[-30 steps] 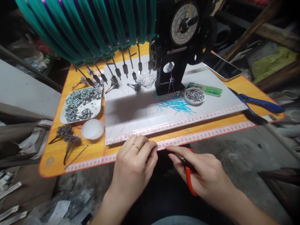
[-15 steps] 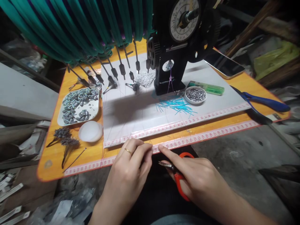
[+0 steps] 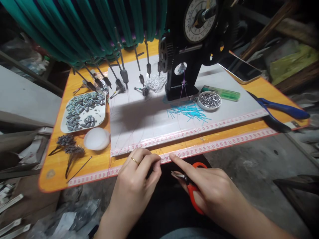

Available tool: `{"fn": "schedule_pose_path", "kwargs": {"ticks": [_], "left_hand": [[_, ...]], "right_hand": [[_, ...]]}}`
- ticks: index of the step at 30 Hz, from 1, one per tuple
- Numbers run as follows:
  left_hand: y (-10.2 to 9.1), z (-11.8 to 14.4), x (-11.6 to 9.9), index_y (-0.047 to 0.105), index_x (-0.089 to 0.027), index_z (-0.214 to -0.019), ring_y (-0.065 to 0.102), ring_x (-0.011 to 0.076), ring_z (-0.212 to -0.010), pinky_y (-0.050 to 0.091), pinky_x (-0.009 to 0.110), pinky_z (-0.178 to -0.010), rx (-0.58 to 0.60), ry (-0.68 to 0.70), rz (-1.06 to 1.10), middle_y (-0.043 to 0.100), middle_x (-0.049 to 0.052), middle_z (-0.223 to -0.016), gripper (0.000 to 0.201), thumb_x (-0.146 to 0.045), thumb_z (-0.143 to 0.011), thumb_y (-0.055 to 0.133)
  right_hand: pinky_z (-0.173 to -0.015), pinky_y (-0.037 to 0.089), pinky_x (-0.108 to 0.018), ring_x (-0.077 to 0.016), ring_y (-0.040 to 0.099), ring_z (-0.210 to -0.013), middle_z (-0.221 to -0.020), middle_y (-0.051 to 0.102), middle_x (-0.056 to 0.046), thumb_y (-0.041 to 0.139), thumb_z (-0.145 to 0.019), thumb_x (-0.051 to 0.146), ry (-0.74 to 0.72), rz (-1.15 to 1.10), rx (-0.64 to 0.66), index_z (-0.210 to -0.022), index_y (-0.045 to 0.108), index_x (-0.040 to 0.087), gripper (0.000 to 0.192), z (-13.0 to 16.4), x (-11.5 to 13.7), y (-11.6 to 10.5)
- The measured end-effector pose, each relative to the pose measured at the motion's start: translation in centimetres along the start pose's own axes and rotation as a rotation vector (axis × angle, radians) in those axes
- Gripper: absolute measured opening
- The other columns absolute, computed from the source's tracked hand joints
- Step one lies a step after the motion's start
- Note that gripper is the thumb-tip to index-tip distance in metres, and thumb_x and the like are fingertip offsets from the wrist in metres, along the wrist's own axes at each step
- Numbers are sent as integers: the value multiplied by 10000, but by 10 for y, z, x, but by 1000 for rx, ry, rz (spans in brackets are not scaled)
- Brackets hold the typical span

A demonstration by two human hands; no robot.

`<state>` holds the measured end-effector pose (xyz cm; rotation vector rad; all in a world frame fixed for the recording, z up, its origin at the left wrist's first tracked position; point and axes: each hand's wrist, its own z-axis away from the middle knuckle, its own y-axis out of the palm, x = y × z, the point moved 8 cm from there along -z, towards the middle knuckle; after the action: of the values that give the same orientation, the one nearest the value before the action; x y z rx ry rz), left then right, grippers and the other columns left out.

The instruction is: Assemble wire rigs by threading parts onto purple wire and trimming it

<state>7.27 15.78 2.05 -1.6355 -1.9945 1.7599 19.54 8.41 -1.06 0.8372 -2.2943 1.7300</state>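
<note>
The right hand (image 3: 211, 186) kept its grip closed on orange-handled scissors (image 3: 193, 196), forefinger touching the tape measure (image 3: 199, 149) at the surface's near edge. The left hand (image 3: 139, 179) pinched a thin thread, fingers together. Beyond lay blue tube pieces (image 3: 189, 111), a dish of crimps (image 3: 210, 100) and the black winding machine (image 3: 189, 49).

Single head-worn camera, looking forward and steeply down from close above the near edge of the orange table (image 3: 99, 162) (one view only, no overlap to record), with both hands low in frame, the black dial machine (image 3: 189, 49) at top centre, floor clutter at the margins.
</note>
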Motion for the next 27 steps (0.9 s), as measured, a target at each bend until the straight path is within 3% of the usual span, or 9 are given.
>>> {"fn": "schedule_pose_path", "kwargs": {"ticks": [5,7,10,13,16,23,27], "left_hand": [[1,-2,-2,614,-125,-898,568,143,-781,500,281,-679,-27,-4,-15,582,52,-826,122,-19,-863,565],[-2,0,-5,616,-135,-900,578,134,-781,504,269,-683,-80,12,-5,594,44,-833,136,-13,-850,582],[-10,8,-12,627,-172,-926,604,141,-827,513,281,-716,-200,28,51,624,32,-872,196,-7,-821,621],[-15,18,-19,637,-225,-916,609,224,-1004,476,437,-901,-296,17,15,665,17,-864,220,-40,-800,665],[-16,24,-23,643,-256,-900,567,274,-1122,373,559,-1003,-324,-23,-40,688,4,-821,209,-72,-805,674],[-18,28,-28,647,-260,-905,557,266,-1122,361,547,-990,-302,-13,-43,707,-4,-818,224,-61,-806,672],[-20,28,-31,653,-259,-899,568,261,-1105,332,543,-1005,-291,-6,-61,715,-7,-817,205,-74,-813,672]], "right_hand": [[-557,472,-246,-110,611,-542,-676,643,29,545,-966,219,17,-134,-78,-1377,450,106,436,3,3,-4],[-594,487,-227,-102,629,-559,-688,657,23,567,-957,407,15,-209,-131,-1246,523,116,413,2,9,-9],[-517,449,-208,-94,568,-490,-605,596,43,527,-889,617,89,-366,-20,-995,582,152,480,-2,15,0],[-453,405,-196,-83,475,-427,-563,553,59,549,-880,610,208,-513,131,-911,587,165,447,-3,13,14],[-485,429,-180,-80,486,-442,-598,589,47,565,-896,566,251,-616,169,-911,590,172,394,-4,12,17],[-528,440,-177,-86,515,-491,-632,608,37,625,-880,502,275,-678,196,-907,600,169,335,-2,15,15],[-553,450,-191,-95,511,-510,-633,605,33,658,-860,486,331,-694,274,-923,608,167,329,4,14,21]]}}
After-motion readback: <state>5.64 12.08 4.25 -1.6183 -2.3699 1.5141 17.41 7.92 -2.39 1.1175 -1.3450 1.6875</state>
